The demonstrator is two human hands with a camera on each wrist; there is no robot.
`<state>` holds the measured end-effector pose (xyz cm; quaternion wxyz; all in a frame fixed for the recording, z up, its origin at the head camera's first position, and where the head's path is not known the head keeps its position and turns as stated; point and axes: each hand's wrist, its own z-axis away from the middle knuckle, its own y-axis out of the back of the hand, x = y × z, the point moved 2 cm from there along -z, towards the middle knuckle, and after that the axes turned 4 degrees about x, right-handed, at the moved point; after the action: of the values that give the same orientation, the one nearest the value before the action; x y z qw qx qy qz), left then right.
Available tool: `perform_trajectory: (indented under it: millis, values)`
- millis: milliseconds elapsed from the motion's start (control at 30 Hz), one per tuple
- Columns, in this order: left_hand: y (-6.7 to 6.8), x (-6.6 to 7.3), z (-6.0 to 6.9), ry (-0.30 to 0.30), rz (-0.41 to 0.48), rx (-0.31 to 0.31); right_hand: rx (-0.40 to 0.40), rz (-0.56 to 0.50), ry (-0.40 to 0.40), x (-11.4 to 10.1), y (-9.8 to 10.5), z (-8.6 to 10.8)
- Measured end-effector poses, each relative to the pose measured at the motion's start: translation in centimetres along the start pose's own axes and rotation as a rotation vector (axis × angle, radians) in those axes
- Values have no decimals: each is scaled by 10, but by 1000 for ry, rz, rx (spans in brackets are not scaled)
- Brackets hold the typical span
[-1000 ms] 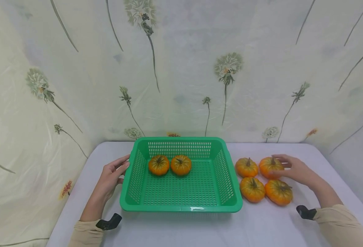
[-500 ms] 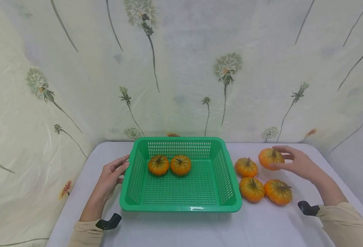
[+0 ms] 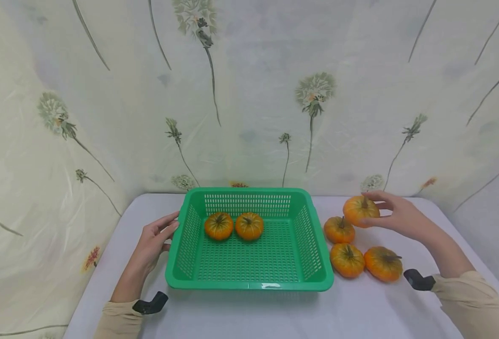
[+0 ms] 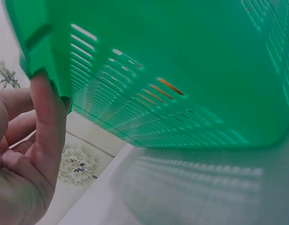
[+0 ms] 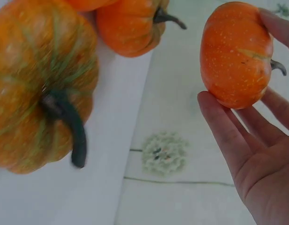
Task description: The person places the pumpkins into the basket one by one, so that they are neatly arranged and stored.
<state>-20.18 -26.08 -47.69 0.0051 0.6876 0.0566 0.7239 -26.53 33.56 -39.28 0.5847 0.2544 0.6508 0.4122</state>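
In the head view, my right hand (image 3: 406, 219) holds a small orange pumpkin (image 3: 361, 212) between thumb and fingers, raised off the table. The right wrist view shows this pumpkin (image 5: 237, 55) with its short dark stem pointing towards the palm. Three other pumpkins lie below it on the table: a smaller one (image 3: 339, 230), one near the basket (image 3: 347, 260) and one farther right (image 3: 383, 263). My left hand (image 3: 151, 242) grips the left rim of a green plastic basket (image 3: 249, 286). Two pumpkins (image 3: 218, 226) sit side by side inside, towards the back left.
A white cloth covers the table (image 3: 241, 315). Behind it hangs a pale curtain (image 3: 249, 94) printed with dandelions. The basket's perforated wall (image 4: 191, 61) rises close to the left wrist camera.
My right hand has lifted the back right pumpkin off the table and carried it up and left, to just behind the smaller one. The left hand and the basket have stayed put.
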Motion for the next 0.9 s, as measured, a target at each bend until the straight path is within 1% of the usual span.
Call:
perform_trajectory:
  millis: [133, 233, 533, 667, 900]
  values:
    - [0, 0, 0, 1, -5, 2, -9, -34, 42, -18, 2, -1]
    - [0, 1, 1, 2, -10, 4, -10, -39, 70, -30, 1, -3]
    - [-1, 1, 1, 4, -17, 8, -23, -53, 124, -56, -4, -9]
    - [0, 1, 1, 3, -16, 8, -41, -86, 146, -68, -7, -13]
    - [-1, 1, 1, 15, -17, 15, -72, -140, 229, -84, -16, -22]
